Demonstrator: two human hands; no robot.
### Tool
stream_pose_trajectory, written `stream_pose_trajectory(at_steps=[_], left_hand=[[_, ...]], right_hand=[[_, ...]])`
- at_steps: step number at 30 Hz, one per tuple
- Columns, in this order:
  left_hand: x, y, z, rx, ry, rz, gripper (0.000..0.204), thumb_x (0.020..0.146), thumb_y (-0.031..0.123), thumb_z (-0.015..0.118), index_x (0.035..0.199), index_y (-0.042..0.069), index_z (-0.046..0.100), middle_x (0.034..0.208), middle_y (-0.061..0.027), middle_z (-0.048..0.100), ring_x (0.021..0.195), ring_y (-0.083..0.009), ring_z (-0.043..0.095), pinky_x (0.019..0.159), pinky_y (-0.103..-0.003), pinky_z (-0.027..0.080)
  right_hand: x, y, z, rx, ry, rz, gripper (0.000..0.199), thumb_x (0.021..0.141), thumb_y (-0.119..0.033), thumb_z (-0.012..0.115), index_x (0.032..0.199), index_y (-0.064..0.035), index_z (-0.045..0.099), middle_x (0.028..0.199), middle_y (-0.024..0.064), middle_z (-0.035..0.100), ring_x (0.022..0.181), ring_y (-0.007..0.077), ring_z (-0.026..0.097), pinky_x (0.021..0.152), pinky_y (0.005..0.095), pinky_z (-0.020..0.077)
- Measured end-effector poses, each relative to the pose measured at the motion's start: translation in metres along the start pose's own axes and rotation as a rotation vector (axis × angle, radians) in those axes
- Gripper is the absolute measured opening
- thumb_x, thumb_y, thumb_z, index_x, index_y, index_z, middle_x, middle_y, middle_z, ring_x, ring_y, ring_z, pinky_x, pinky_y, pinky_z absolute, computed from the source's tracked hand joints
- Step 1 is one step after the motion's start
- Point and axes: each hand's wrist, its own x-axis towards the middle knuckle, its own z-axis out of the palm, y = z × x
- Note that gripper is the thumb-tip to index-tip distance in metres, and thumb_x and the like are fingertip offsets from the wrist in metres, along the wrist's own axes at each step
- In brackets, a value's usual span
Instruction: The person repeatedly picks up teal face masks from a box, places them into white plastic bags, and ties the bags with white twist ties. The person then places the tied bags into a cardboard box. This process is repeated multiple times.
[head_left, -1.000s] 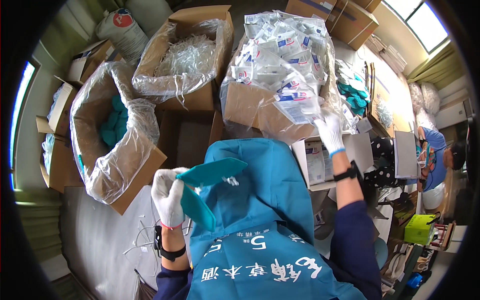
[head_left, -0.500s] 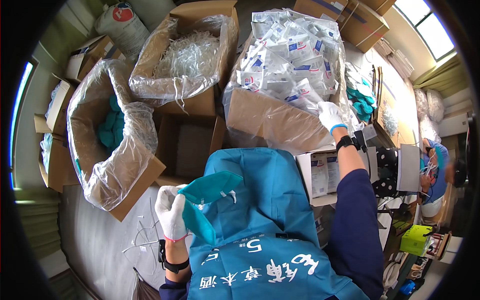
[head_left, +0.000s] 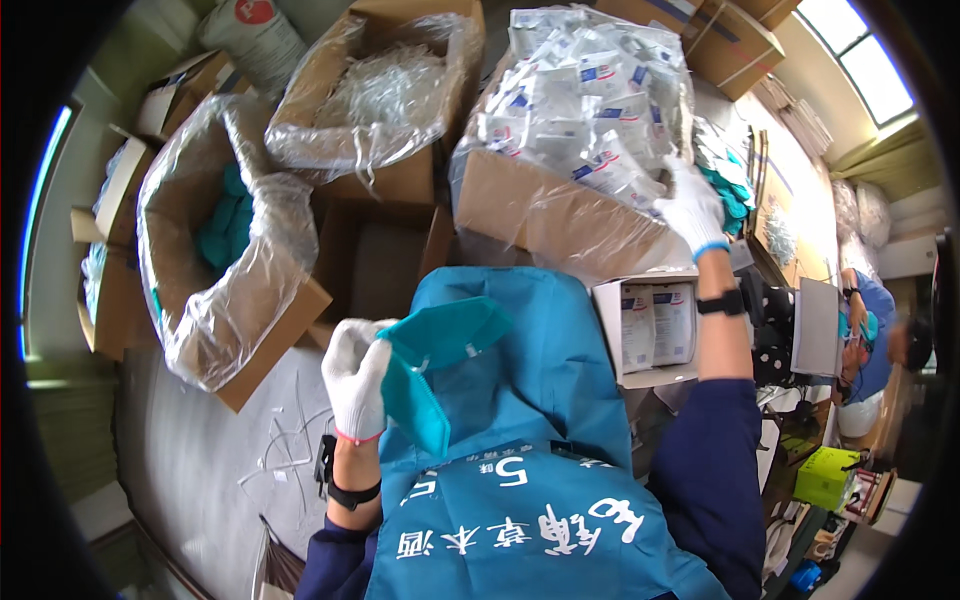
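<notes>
My left hand [head_left: 357,378], in a white knit glove, is closed on teal face masks [head_left: 455,332]. Two teal pieces fan out from its pinch, one pointing right and one hanging down in front of my blue apron [head_left: 500,400]. Further up on the right, my gloved right hand [head_left: 692,205] reaches to the right edge of a big plastic-lined carton [head_left: 560,215]. Its thumb and fingers are apart, beside the heap of white packets [head_left: 590,110], and nothing shows between them. Below that hand, a small white box [head_left: 655,378] holds packets standing upright.
At left, a plastic-lined carton [head_left: 165,230] contains teal masks; behind it another [head_left: 290,125] holds clear strips. Between them and me is a brown box [head_left: 385,275]. More teal masks [head_left: 728,195] lie past my right hand. A co-worker [head_left: 870,330] sits at far right.
My right hand has shifted right and its fingers have spread at the carton's edge. The left hand, with the masks, has moved slightly up and right. The view has tilted a little.
</notes>
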Motion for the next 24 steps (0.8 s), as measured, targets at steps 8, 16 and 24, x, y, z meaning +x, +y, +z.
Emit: stream_pose_trajectory(at_steps=[8, 16, 24], left_hand=[[-0.017, -0.006, 0.021, 0.0, -0.123, -0.046, 0.006, 0.093, 0.003, 0.06, 0.099, 0.002, 0.058, 0.106, -0.0117, 0.069, 0.093, -0.0122, 0.061, 0.084, -0.026, 0.051], [-0.028, -0.025, 0.008, 0.087, 0.03, -0.203, 0.038, 0.105, 0.033, 0.055, 0.104, 0.0, 0.071, 0.091, -0.0069, 0.071, 0.076, -0.0085, 0.063, 0.068, -0.021, 0.05], [-0.02, -0.064, 0.041, 0.046, -0.025, 0.108, 0.04, 0.108, 0.034, 0.049, 0.112, -0.001, 0.069, 0.086, 0.0021, 0.065, 0.075, -0.0046, 0.057, 0.07, -0.021, 0.048]], right_hand=[[-0.204, -0.111, 0.001, 1.423, -0.313, -0.654, 0.033, 0.092, -0.007, 0.069, 0.125, -0.0019, 0.066, 0.122, 0.0062, 0.067, 0.11, 0.0137, 0.062, 0.093, 0.0294, 0.0507], [-0.253, -0.113, 0.017, 1.485, -0.119, -0.05, 0.018, 0.098, -0.007, 0.064, 0.112, 0.0028, 0.069, 0.096, 0.0049, 0.07, 0.086, 0.0089, 0.063, 0.077, 0.0231, 0.0508], [-0.284, -0.138, 0.035, 1.855, -0.493, -0.174, 0.023, 0.098, -0.005, 0.063, 0.119, 0.0027, 0.069, 0.108, 0.0056, 0.07, 0.097, 0.0101, 0.064, 0.087, 0.0225, 0.0495]])
